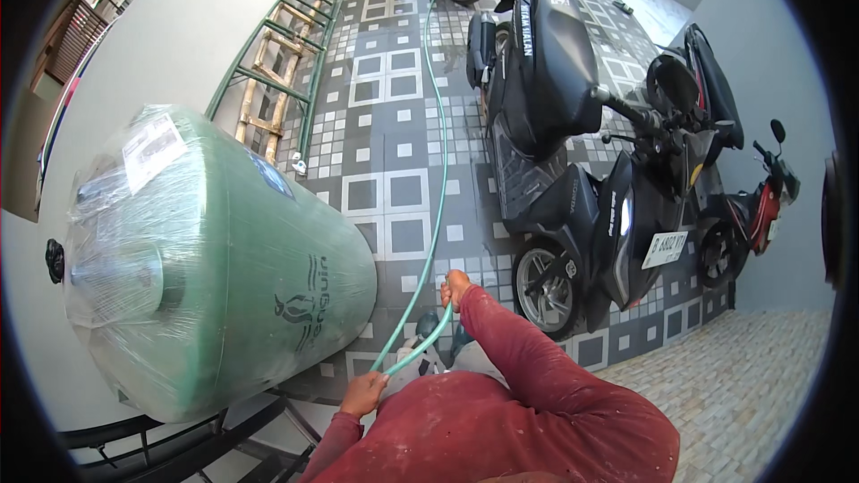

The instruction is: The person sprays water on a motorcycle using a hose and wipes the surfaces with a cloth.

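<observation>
The floor (394, 116) is tiled in grey squares with white outlines and small white insets; toward the lower right corner it changes to a paler, pebbled paving (743, 376). Plain light walls close it in on the left and right. A green ladder (282, 63) leans along the left wall. Below it, a large green tank (215, 259) lies on its side, its near end wrapped in clear plastic film, resting on a dark metal frame (170, 443) at the lower left edge.

A black scooter (573, 152) stands on the tiles right of centre, a red and black one (747, 206) beside the right wall, and another wheel shows at the far end of the floor.

A thin green hose (438, 152) runs from the far end down the middle of the tiles to the person in a red long-sleeved top. The right hand (455, 288) is closed around the hose higher up; the left hand (364, 392) grips it lower down, near the tank's rounded end. The stretch between the hands is taut.

Something grey and blue sits below the hands, mostly hidden by the arms and hard to identify. The hose's far end is lost near the distant wheel.
</observation>
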`<state>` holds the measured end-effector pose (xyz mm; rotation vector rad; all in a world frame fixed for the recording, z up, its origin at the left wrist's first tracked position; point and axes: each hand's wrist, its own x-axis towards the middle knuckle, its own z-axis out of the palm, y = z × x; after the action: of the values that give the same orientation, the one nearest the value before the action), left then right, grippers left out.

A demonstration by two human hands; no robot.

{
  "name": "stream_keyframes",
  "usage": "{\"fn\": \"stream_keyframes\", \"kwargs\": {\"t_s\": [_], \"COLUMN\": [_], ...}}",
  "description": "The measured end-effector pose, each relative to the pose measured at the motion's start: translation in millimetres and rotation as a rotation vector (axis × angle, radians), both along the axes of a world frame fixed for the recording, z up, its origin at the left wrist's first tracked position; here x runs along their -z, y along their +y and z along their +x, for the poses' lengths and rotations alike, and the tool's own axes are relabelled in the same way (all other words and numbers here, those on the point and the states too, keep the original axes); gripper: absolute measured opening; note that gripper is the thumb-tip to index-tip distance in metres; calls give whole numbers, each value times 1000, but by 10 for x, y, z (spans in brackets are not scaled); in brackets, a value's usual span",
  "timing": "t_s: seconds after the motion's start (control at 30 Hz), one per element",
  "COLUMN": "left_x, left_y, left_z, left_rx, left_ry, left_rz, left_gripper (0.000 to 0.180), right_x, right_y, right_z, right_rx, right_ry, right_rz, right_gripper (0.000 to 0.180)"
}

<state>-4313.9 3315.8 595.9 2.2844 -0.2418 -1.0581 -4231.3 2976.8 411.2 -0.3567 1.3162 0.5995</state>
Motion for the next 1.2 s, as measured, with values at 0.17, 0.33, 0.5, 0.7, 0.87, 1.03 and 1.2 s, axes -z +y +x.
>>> {"fn": "stream_keyframes", "kwargs": {"t_s": [0.17, 0.33, 0.5, 0.7, 0.87, 1.03, 1.2], "left_x": [-58, -27, -12, -60, -117, -143, -204], "left_y": [-152, -291, -297, -331, -310, -259, -181], "left_z": [-40, 50, 252, 519, 638, 652, 554], "left_rx": [-47, 8, 137, 239, 282, 281, 232], "left_ry": [18, -61, -36, -76, -115, -29, -74], "left_rz": [44, -42, -1, -59, -110, -46, -94], "left_gripper": [46, 47, 49, 49, 50, 48, 46], "right_x": [-67, -214, -459, -601, -594, -676, -787], "right_y": [-77, -362, -535, -630, -640, -512, -340], "right_z": [117, 93, -46, -151, -158, -169, -100], "right_rx": [-59, 23, 83, 119, 124, 72, -93], "right_ry": [-55, -20, -56, -74, -80, -95, -105], "right_rz": [-75, -146, -185, -220, -218, -201, -269], "right_gripper": [21, 18, 19, 17, 22, 21, 24]}}
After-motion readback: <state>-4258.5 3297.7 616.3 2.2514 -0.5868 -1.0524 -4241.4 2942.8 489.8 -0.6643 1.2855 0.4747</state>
